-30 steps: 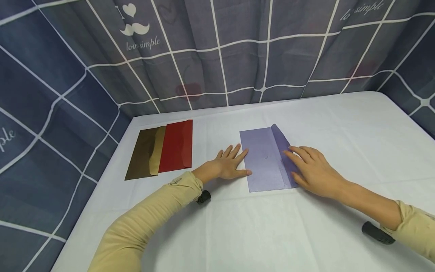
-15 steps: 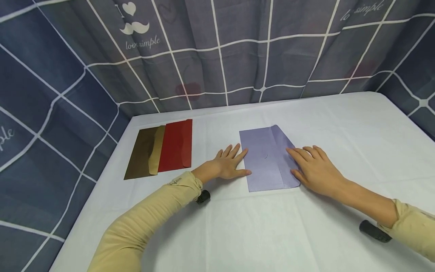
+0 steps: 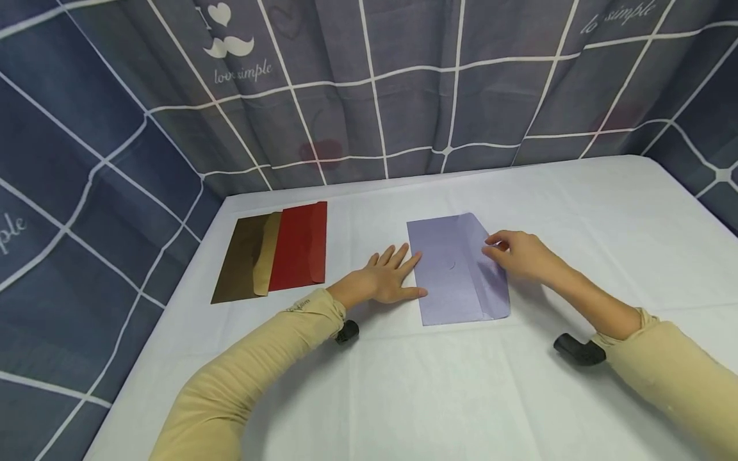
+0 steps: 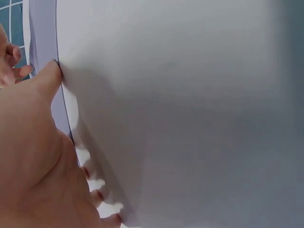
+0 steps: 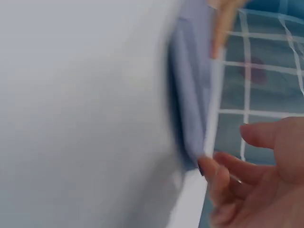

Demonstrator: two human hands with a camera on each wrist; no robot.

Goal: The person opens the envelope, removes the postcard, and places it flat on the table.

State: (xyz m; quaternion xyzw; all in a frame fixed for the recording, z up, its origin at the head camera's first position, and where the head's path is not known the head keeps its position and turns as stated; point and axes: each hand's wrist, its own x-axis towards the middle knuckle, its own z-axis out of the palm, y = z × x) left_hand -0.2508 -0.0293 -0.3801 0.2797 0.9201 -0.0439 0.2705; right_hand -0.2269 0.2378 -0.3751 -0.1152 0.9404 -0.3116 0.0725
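Note:
A lavender envelope (image 3: pixel 446 272) lies on the white table with its flap (image 3: pixel 490 275) folded out to the right. My left hand (image 3: pixel 389 282) rests beside its left edge, fingers spread, with the index fingertip and thumb on the paper. In the left wrist view the thumb of the left hand (image 4: pixel 38 142) touches the envelope (image 4: pixel 45 38). My right hand (image 3: pixel 521 256) hovers over the flap's upper right edge, fingers bent. The right wrist view shows the thumb of the right hand (image 5: pixel 266 175) apart from its fingers, with nothing pinched; the envelope (image 5: pixel 192 95) is blurred there.
To the left lie a dark brown envelope (image 3: pixel 236 256) with a gold flap (image 3: pixel 266 256) and a red envelope (image 3: pixel 296 246), side by side and partly overlapping. A dark checked curtain (image 3: pixel 346 96) borders the white tablecloth (image 3: pixel 426 397) at the back and sides.
The flap, raised a second ago, has come down flatter to the right. My right hand has lifted off it and its fingers have bent. The left hand has stayed put.

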